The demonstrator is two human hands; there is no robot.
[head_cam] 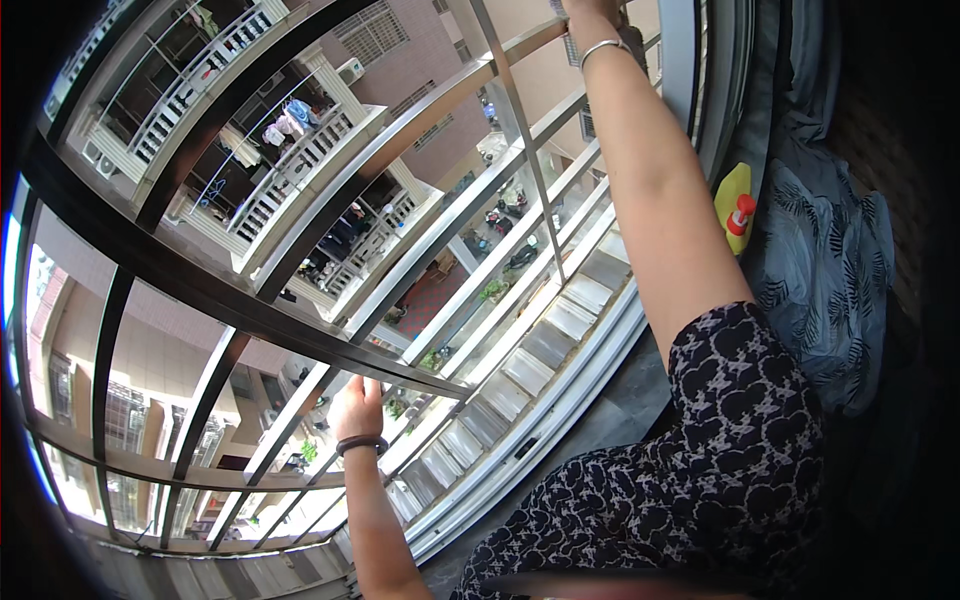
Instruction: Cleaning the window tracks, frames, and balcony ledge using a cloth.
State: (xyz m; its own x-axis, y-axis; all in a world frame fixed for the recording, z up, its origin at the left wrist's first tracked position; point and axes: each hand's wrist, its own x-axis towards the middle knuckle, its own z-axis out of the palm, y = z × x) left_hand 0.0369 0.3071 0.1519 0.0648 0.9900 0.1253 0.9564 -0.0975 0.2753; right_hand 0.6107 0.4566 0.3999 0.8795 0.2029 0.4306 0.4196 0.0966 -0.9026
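Observation:
In front of me is a window grille of metal bars (420, 124), with a dark upright (187, 270) crossing it. My left hand (356, 409), a dark bracelet at its wrist, is low on the left with its fingers curled around a grille bar; the hand hides the grip itself. My right arm reaches up to the top edge, a silver bangle on the wrist. My right hand (592, 9) is mostly cut off there, beside the end of a curved bar. A dark brown thing behind that wrist is too unclear to name.
Below the grille run a ledge of metal sheet (529, 367) and the white window track (510, 450). A yellow bottle with a red cap (739, 214) stands right of my arm, next to bunched patterned fabric (806, 255). Outside are balconies (292, 165) with laundry and a courtyard far below.

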